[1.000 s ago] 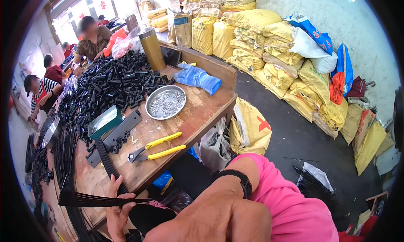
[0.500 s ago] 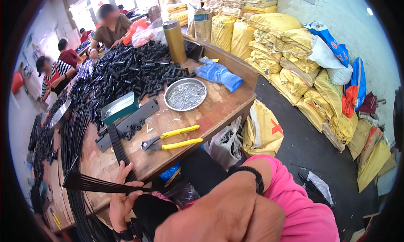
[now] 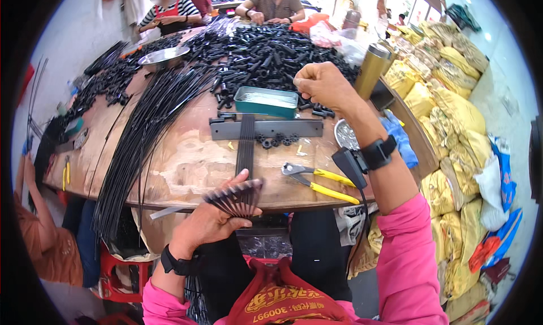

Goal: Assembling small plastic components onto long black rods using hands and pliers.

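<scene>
Gripping a fanned bundle of thin black rods between closed fingers, the left hand sits at the bench edge. Right of it, beyond yellow-handled pliers, the right hand hovers with fingers pinched shut above a green tray.

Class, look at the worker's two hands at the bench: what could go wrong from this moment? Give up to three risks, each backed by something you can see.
1. The left hand pinches a fanned bunch of thin black rods at one end only; some might slip out.
2. The right hand is raised closed above the green tray; anything small pinched in it might drop into the black tubes.
3. The yellow-handled pliers lie near the table edge and might get knocked off.
</scene>
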The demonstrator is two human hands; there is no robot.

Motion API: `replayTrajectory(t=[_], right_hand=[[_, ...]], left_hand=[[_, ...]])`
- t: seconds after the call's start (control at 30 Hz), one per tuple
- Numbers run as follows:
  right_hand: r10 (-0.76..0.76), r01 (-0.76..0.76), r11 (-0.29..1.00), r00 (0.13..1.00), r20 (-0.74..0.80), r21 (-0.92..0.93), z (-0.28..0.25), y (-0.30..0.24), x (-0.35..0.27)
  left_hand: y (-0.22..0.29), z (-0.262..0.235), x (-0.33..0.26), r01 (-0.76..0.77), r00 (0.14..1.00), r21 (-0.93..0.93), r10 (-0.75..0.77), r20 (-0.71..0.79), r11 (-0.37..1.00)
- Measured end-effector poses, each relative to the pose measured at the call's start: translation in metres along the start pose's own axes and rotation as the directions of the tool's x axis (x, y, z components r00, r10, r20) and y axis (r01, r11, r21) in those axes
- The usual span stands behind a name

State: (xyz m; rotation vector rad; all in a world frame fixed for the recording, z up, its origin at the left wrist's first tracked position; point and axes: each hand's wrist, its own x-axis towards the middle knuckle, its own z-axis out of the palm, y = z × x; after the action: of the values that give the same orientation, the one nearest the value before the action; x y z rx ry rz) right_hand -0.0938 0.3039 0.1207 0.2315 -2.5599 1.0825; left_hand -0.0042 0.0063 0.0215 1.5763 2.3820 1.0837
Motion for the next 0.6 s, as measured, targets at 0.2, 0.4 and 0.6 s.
replayTrajectory(t=[0.2,0.4,0.6], right_hand=[[-0.185,0.337,0.706,0.937,0.297,-0.623,0.065,0.032,0.059],[0.202,-0.055,0.758,0.967,0.153,-0.65,0.093,0.019,0.059],[0.12,0.009,0.72,0.983,0.138,-0.694,0.092,0.025,0.06]], left_hand=[[-0.003,0.0,-0.001,-0.055,0.998,0.092,0.058,-0.039,0.994],[-0.009,-0.001,-0.002,-0.06,0.997,0.125,0.067,-0.049,0.99],[-0.011,0.0,-0.002,-0.069,0.995,0.078,0.074,-0.06,0.995]])
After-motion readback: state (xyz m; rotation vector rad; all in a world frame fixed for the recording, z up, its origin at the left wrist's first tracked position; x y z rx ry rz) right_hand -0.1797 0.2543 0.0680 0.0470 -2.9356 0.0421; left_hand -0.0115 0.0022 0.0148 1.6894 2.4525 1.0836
